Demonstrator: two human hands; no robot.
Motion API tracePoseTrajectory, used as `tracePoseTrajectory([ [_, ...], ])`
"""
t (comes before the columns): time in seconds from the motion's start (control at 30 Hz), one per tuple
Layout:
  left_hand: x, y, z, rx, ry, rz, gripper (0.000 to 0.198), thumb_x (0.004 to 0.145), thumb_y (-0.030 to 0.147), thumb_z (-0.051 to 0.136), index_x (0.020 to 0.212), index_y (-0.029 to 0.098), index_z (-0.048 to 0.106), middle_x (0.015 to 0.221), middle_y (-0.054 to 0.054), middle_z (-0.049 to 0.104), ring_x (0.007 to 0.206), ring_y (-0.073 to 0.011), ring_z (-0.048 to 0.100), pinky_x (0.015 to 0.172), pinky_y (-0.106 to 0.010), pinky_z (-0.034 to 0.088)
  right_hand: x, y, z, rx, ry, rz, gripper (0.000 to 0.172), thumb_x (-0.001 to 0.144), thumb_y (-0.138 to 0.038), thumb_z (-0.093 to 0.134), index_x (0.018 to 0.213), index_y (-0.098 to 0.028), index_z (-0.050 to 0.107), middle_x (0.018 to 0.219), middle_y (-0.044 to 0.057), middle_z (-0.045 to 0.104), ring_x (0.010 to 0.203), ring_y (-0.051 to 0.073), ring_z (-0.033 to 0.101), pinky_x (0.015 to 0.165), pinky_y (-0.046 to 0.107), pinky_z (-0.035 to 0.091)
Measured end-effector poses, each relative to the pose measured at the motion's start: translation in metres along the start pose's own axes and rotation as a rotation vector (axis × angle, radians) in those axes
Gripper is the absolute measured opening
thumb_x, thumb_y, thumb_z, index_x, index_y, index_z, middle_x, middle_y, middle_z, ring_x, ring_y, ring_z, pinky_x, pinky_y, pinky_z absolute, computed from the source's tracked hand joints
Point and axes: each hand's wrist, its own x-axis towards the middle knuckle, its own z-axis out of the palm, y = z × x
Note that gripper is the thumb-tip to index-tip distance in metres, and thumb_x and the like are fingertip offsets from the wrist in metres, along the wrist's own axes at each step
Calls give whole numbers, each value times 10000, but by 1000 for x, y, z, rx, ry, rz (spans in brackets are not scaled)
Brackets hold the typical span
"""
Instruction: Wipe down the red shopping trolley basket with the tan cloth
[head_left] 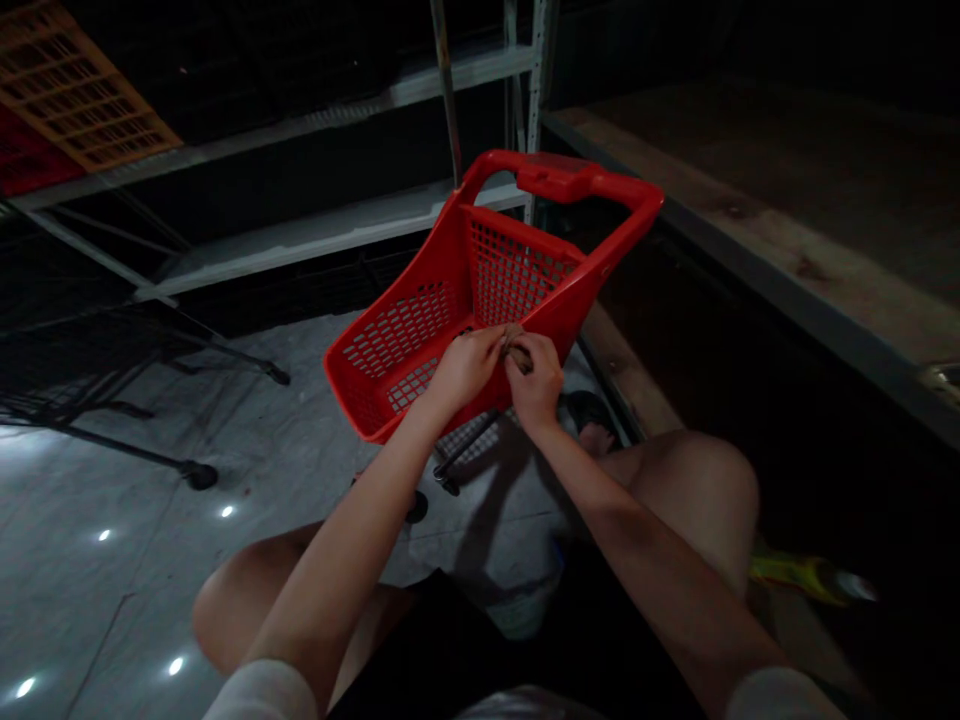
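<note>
Both of my arms reach forward to a red plastic shopping cart [401, 335] with lattice sides. My left hand [469, 365] is closed, its fingertips pinched together over the cart's near side. Right against it, my right hand [538, 375] is also closed, with the fingers curled. A small brown thing [519, 356] shows between the fingers of both hands; its kind is too small and dark to tell. The cart's handle [559, 178] rises beyond my hands, and a caster [448, 482] shows below them.
Metal shelving [300, 245] stands behind the cart, with an orange crate [90, 90] at upper left. A dark wheeled frame [135, 445] is on the left. Along the right runs a wooden ledge [810, 240]. A yellow bottle [802, 575] lies near my right knee.
</note>
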Motion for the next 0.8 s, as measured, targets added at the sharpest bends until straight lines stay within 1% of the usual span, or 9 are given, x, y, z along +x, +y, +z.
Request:
tracePoseTrajectory([
  [0.1, 30, -6, 13, -104, 28, -45, 349, 1062, 125, 534, 1327, 165, 757, 1322, -69, 784, 1240, -228, 744, 1127, -339, 560, 38, 25, -4, -18, 44, 35, 218, 915, -163, 547, 1053, -219, 707, 1119, 130, 688, 1109, 271, 663, 1049, 449, 562],
  [0.2, 35, -16, 17, -185, 71, -81, 391, 1034, 125, 588, 1384, 212, 739, 1378, -43, 756, 1305, -225, 714, 1189, -355, 520, 82, 60, -6, -45, 202, 102, 244, 871, -131, 535, 1039, -217, 689, 1129, 109, 637, 1140, 264, 630, 1086, 481, 527],
  [0.27, 35, -21, 17, -231, 75, -88, 399, 1018, 130, 611, 1380, 232, 746, 1373, -34, 757, 1316, -227, 708, 1209, -365, 503, 97, 76, -2, -45, 305, 150, 250, 847, -123, 536, 1036, -219, 670, 1130, 94, 612, 1131, 252, 623, 1090, 489, 518],
  [0.33, 38, -25, 17, -277, 86, -94, 384, 1006, 136, 627, 1353, 227, 765, 1358, -37, 764, 1314, -235, 708, 1212, -375, 498, 91, 80, 8, -30, 325, 182, 237, 838, -127, 549, 1023, -226, 659, 1120, 83, 616, 1113, 241, 626, 1082, 476, 523],
  [0.4, 42, -27, 18, -326, 103, -101, 371, 997, 149, 641, 1334, 221, 777, 1353, -38, 767, 1311, -241, 710, 1206, -374, 500, 67, 70, 19, 2, 254, 192, 209, 839, -135, 566, 994, -235, 663, 1098, 77, 643, 1095, 235, 638, 1063, 448, 537],
  [0.5, 50, -32, 20, -410, 106, -132, 365, 983, 169, 653, 1323, 198, 783, 1320, -48, 783, 1261, -247, 736, 1157, -361, 534, 23, 49, 26, 92, 25, 149, 195, 858, -149, 585, 977, -242, 708, 1104, 84, 692, 1086, 234, 667, 1024, 412, 560],
  [0.57, 54, -37, 20, -478, 86, -157, 368, 970, 187, 665, 1319, 192, 784, 1306, -54, 789, 1229, -249, 749, 1130, -364, 548, 12, 46, 22, 159, -125, 103, 202, 872, -164, 602, 988, -242, 746, 1113, 85, 715, 1074, 231, 686, 999, 397, 571],
  [0.67, 55, -43, 17, -603, 65, -167, 370, 945, 264, 723, 1301, 190, 794, 1329, -71, 778, 1264, -271, 728, 1175, -402, 514, 39, 64, 10, 198, -175, 111, 196, 868, -181, 631, 985, -237, 778, 1070, 72, 731, 1016, 223, 694, 977, 390, 570],
  [0.8, 55, -47, 14, -829, 17, -242, 470, 877, 422, 823, 1293, 204, 799, 1346, -88, 769, 1306, -309, 698, 1225, -469, 462, 102, 88, 4, 130, 104, 298, 173, 819, -153, 631, 938, -210, 744, 1034, 67, 687, 1024, 230, 653, 1024, 424, 533],
])
